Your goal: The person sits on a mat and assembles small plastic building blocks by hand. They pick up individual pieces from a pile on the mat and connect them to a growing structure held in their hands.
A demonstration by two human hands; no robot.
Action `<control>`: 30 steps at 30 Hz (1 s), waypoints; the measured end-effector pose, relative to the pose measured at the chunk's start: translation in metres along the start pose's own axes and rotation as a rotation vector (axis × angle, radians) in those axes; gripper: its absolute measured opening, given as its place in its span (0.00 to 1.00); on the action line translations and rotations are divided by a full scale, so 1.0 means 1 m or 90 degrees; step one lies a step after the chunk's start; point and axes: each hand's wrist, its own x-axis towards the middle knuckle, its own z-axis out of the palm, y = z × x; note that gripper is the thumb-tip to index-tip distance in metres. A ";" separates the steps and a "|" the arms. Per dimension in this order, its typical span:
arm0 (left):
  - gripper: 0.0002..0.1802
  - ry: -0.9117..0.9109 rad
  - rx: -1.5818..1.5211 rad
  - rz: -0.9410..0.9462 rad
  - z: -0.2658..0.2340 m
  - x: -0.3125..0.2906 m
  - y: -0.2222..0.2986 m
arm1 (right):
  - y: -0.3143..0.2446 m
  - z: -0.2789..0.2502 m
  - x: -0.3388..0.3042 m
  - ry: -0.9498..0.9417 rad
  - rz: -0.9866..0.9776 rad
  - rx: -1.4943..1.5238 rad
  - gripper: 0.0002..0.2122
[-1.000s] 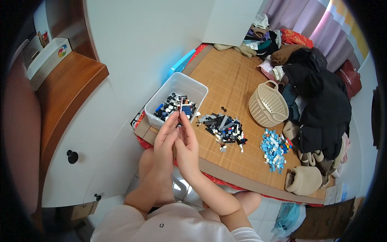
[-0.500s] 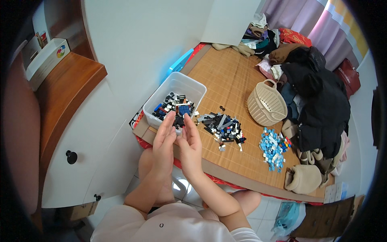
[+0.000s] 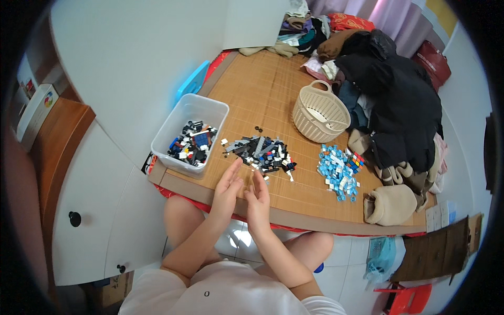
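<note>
My left hand (image 3: 227, 193) and my right hand (image 3: 258, 203) hover over the mat's near edge, palms facing, fingers stretched out. Nothing shows between them, though the space between the palms is partly hidden. Just beyond my fingertips lies a pile of black, grey and white toy building bricks (image 3: 270, 152). To its left stands a clear plastic box (image 3: 167, 122) holding mixed toy bricks (image 3: 195, 139), some blue and dark red. Farther right is a heap of light-blue and white bricks (image 3: 336, 170), with a colourful puzzle cube (image 3: 356, 161) beside it.
A beige handled basket (image 3: 315, 118) stands on the bamboo mat (image 3: 262, 79) behind the piles. Clothes (image 3: 394, 100) are heaped along the right. A blue lid (image 3: 193, 80) leans by the white cabinet at left. A red stool (image 3: 415, 298) is at lower right.
The view has turned to the right. My hands have moved from in front of the plastic box to in front of the dark brick pile, still open. The piles and basket appear unmoved.
</note>
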 end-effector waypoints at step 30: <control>0.22 0.002 0.536 0.167 -0.015 0.079 -0.092 | 0.009 -0.048 0.014 0.112 0.069 0.014 0.31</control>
